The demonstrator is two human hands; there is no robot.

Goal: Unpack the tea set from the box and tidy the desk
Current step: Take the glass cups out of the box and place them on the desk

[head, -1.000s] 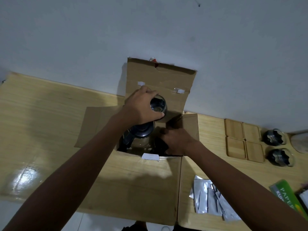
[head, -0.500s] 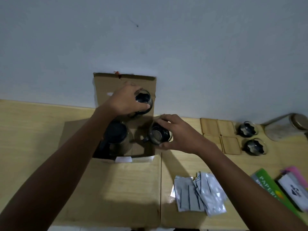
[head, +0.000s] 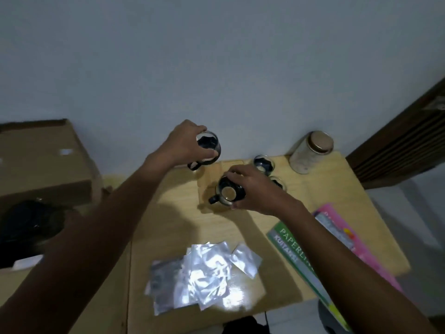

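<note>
My left hand [head: 185, 143] grips a glass cup with a dark handle [head: 207, 150] by its rim, held above the back of the desk. My right hand [head: 252, 189] holds a second glass cup [head: 226, 192] low over the wooden coasters [head: 210, 174]. Two more glass cups [head: 263, 162] [head: 278, 183] stand just right of the coasters, the nearer one partly hidden by my right hand. The open cardboard box [head: 45, 162] is at the left, with a dark teapot [head: 29, 222] inside it.
A round tin canister [head: 310, 151] stands at the back right by the wall. Several silver foil sachets [head: 202, 268] lie near the front edge. A green paper pack [head: 296, 251] and a pink pack [head: 349, 239] lie at the right edge of the wooden desk [head: 173, 227].
Both hands lifted a cup each out of the box and carried them right to the coasters. The view swung right, so the box now sits at the left.
</note>
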